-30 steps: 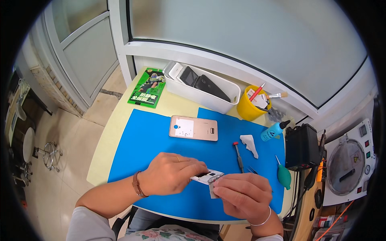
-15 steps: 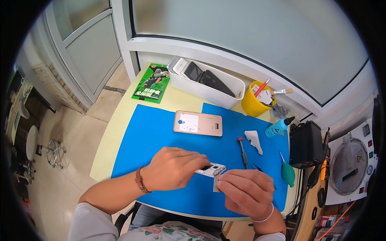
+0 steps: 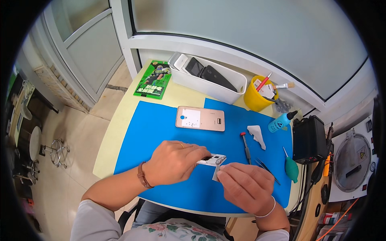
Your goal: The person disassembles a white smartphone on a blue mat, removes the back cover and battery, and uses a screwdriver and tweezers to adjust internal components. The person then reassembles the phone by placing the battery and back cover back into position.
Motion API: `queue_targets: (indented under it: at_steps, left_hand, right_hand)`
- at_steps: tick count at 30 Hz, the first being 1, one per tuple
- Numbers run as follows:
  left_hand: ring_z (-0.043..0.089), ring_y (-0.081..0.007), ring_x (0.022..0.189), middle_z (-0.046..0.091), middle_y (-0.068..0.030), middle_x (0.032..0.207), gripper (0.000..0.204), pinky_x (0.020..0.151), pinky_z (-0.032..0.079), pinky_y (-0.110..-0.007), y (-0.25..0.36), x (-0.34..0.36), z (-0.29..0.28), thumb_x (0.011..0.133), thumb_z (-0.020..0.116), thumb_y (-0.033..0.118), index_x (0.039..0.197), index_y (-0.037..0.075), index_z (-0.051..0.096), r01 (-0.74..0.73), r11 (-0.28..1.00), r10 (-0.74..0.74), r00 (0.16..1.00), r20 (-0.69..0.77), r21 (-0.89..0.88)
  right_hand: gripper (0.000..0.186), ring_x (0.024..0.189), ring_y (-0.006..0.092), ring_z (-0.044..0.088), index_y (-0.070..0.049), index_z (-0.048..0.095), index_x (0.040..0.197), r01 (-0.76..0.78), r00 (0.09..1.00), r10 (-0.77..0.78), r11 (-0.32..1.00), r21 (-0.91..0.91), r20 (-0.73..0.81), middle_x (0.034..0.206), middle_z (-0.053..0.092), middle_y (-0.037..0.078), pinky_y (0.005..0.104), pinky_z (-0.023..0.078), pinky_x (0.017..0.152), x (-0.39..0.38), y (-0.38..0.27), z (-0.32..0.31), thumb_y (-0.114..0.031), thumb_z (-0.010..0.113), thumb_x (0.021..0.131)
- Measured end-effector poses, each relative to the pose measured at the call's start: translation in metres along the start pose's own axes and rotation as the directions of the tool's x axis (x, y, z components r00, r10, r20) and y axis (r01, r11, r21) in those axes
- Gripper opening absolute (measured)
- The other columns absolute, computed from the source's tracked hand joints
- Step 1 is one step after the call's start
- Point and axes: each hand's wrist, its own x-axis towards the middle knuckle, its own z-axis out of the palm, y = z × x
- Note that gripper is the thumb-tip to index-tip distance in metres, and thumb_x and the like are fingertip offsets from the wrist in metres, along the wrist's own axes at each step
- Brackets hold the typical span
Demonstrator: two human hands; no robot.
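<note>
My left hand [image 3: 175,162] is closed around an opened phone body [image 3: 216,159], white-edged with its inner parts showing, held tilted above the blue mat [image 3: 140,132]. My right hand [image 3: 247,184] pinches a thin, flat grey piece [image 3: 216,173], like a small metal blade, against the phone's right end. My fingers cover part of both. A gold phone back cover [image 3: 212,119] with a white sticker lies on the mat beyond my hands. Nearer my right hand are a red-capped screwdriver [image 3: 245,147], tweezers [image 3: 267,170] and a crumpled white tissue [image 3: 256,136].
A white bin [image 3: 209,85] of phones and a yellow cup [image 3: 257,99] with a brush and pen stand at the back, beside a green packet [image 3: 152,80]. Along the right are a blue bottle [image 3: 280,122], a green air blower [image 3: 291,168] and a black box [image 3: 309,140].
The view has shifted slightly, so the scene sits a little differently in it. Both hands keep their grips, the flat piece still at the phone's end.
</note>
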Motion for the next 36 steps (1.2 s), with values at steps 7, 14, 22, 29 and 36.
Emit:
queue_targets:
  at_steps: [7, 14, 22, 29, 36]
  left_hand:
    - [0.082, -0.0282, 0.088, 0.083, -0.0124, 0.104, 0.03, 0.072, 0.064, -0.036, 0.003, 0.0, -0.002, 0.082, 0.074, 0.001, 0.112, 0.007, 0.074, 0.044, 0.999, -0.044, 0.997, 0.067, 0.004]
    - [0.082, -0.029, 0.086, 0.083, -0.0119, 0.105, 0.037, 0.072, 0.065, -0.036, 0.004, 0.0, -0.003, 0.078, 0.074, -0.001, 0.114, 0.008, 0.075, 0.074, 0.997, -0.074, 0.993, 0.087, 0.005]
    - [0.081, -0.0282, 0.084, 0.083, -0.0104, 0.101, 0.03, 0.067, 0.063, -0.036, 0.004, 0.0, -0.003, 0.083, 0.074, 0.001, 0.112, 0.008, 0.074, 0.078, 0.997, -0.078, 0.994, 0.074, 0.007]
    - [0.082, -0.0298, 0.087, 0.083, -0.0118, 0.103, 0.034, 0.071, 0.065, -0.036, 0.003, 0.0, -0.001, 0.081, 0.074, -0.001, 0.114, 0.009, 0.075, 0.078, 0.997, -0.078, 0.994, 0.072, 0.007]
    - [0.082, -0.0296, 0.091, 0.083, -0.0127, 0.104, 0.034, 0.075, 0.066, -0.036, 0.004, -0.001, -0.001, 0.082, 0.074, -0.001, 0.115, 0.009, 0.074, 0.083, 0.996, -0.084, 0.993, 0.077, 0.018]
  right_hand:
    - [0.018, 0.08, 0.0204, 0.08, -0.008, 0.082, 0.1, -0.168, 0.982, 0.187, 0.937, 0.305, -0.035, 0.094, 0.081, 0.008, 0.026, 0.061, 0.064, 0.001, 0.017, 0.008, -0.011, 0.091, 0.085]
    - [0.015, 0.074, 0.0203, 0.077, -0.006, 0.083, 0.097, -0.275, 0.949, 0.316, 0.86, 0.429, -0.026, 0.09, 0.08, 0.008, 0.0256, 0.058, 0.06, 0.002, 0.019, 0.011, -0.009, 0.092, 0.085]
    - [0.014, 0.073, 0.0197, 0.077, -0.007, 0.083, 0.096, -0.317, 0.933, 0.359, 0.845, 0.43, -0.017, 0.089, 0.079, 0.008, 0.0256, 0.057, 0.059, 0.002, 0.018, 0.012, -0.007, 0.091, 0.085]
    - [0.015, 0.075, 0.0192, 0.077, -0.008, 0.083, 0.098, -0.266, 0.955, 0.296, 0.882, 0.39, -0.017, 0.09, 0.08, 0.007, 0.0256, 0.057, 0.059, 0.002, 0.019, 0.009, -0.009, 0.091, 0.086]
    - [0.02, 0.084, 0.0197, 0.08, -0.01, 0.083, 0.102, -0.08, 0.996, 0.084, 0.982, 0.172, -0.02, 0.095, 0.081, 0.006, 0.0258, 0.062, 0.066, 0.003, 0.016, 0.005, -0.012, 0.09, 0.084]
